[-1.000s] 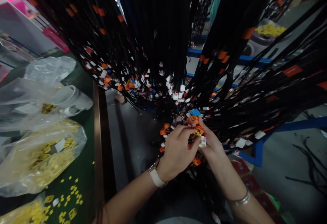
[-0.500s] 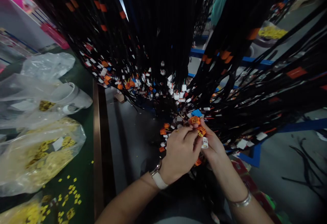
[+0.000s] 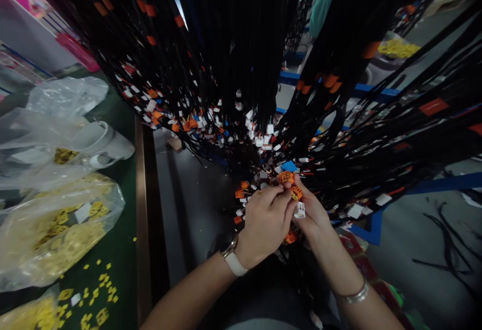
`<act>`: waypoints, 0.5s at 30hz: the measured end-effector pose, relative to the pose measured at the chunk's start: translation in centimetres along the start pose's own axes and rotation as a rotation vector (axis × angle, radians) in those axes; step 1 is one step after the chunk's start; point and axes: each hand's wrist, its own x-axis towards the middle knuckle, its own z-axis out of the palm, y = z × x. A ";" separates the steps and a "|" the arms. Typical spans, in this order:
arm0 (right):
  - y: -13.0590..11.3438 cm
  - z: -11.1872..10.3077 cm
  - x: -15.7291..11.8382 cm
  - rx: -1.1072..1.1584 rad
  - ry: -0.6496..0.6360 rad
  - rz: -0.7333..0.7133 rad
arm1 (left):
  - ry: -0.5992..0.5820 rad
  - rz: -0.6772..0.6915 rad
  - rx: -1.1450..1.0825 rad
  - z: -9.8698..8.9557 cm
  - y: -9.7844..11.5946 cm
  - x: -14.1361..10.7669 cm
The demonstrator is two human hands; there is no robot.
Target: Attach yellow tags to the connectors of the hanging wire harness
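Observation:
My left hand (image 3: 265, 224), with a white-strapped watch at the wrist, is closed, its fingertips pressed on an orange connector (image 3: 296, 193) with yellow at its face. Around the same cluster from the right curls my right hand (image 3: 315, 213), a silver bangle on that wrist. A second orange connector (image 3: 285, 177) shows just above the fingertips, and a white connector (image 3: 300, 210) sits below, against the right palm. Behind them lies a blue connector (image 3: 289, 166). Fingers partly hide where each connector is gripped.
Dense black cable bundles (image 3: 241, 33) hang ahead, ending in many white and orange connectors. On the green table (image 3: 126, 219) at left are a clear bag (image 3: 86, 239) of yellow pieces, a tipped white jug (image 3: 113, 141) and scattered yellow bits. Blue frame bars (image 3: 448, 184) cross at right.
Both hands stay together on the orange connector, with barely any finger movement. The view has shifted slightly, so the surroundings appear a little further left.

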 end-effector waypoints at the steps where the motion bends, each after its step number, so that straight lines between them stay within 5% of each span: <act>1: 0.0 0.1 0.0 0.004 0.006 0.003 | -0.005 0.001 -0.002 0.0 -0.1 0.0; 15: -0.4 0.2 -0.1 0.031 -0.003 0.129 | -0.015 -0.040 -0.286 0.3 -0.5 0.3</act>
